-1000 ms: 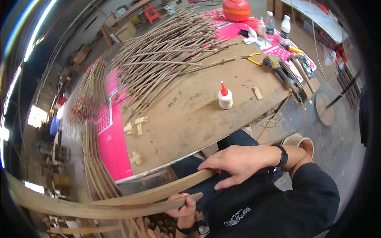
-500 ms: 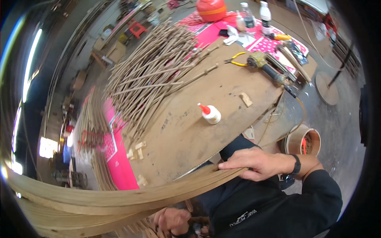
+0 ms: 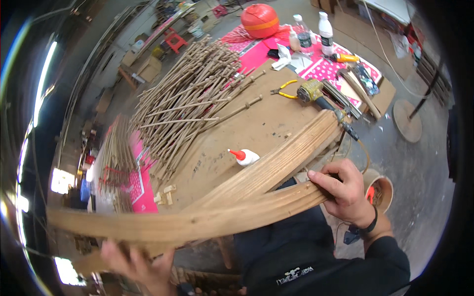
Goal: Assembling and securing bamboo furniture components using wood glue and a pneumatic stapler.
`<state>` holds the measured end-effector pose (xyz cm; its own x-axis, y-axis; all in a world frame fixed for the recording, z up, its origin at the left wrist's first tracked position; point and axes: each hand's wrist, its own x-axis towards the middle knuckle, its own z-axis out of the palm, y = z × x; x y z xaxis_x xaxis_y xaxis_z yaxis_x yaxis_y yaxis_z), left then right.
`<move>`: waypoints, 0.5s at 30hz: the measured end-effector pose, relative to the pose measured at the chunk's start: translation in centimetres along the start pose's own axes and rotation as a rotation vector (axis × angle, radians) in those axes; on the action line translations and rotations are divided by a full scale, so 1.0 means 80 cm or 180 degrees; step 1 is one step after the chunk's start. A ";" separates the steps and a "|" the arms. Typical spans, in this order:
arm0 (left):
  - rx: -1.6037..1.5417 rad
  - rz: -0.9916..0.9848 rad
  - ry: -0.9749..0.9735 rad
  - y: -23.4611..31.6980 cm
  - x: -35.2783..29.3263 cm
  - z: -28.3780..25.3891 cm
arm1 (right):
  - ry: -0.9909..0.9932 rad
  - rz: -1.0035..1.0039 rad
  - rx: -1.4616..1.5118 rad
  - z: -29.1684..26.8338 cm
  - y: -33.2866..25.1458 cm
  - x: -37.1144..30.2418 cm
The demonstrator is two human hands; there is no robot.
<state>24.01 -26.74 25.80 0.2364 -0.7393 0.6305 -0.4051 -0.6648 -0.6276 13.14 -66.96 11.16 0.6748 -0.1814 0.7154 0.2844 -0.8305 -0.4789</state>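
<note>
At the far left a bundle of thin canes [image 3: 116,158] lies along the edge of the workbench [image 3: 256,128]. Below it the left hand [image 3: 140,264], blurred, presses open-fingered against the underside of the long curved wooden strips [image 3: 207,217]; whether it actually grips them I cannot tell. The strips sweep across the lower middle of the view, from the left edge up toward the bench's right corner, one lying over another. Behind them on the bench sit a big pile of knobbed sticks [image 3: 190,106], a small glue bottle [image 3: 244,156] with a red tip, yellow-handled pliers [image 3: 284,89] and a power tool [image 3: 316,96]. The right hand [image 3: 345,192] clasps the near strip's right end, fingers curled over its top edge.

The step in hand looks like lining up or flexing the strips against each other. The next move probably calls for both hands to hold firm so the springy wood does not slip.
</note>
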 end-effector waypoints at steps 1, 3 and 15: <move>0.0046 -0.0087 -0.0008 0.007 0.003 0.001 | -0.0037 -0.0091 0.0014 -0.001 0.004 -0.003; -0.0117 -0.0277 -0.0907 0.019 0.010 0.018 | 0.0191 -0.0003 -0.0283 -0.001 0.012 -0.008; -0.1743 -0.0695 -0.0975 0.016 -0.052 0.096 | 0.0115 -0.0860 -0.1157 0.019 0.005 0.011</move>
<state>29.29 -25.34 18.85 0.5714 -0.6447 0.5079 -0.6907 -0.7119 -0.1266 14.91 -66.63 10.82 0.5832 0.0543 0.8105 0.1851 -0.9804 -0.0675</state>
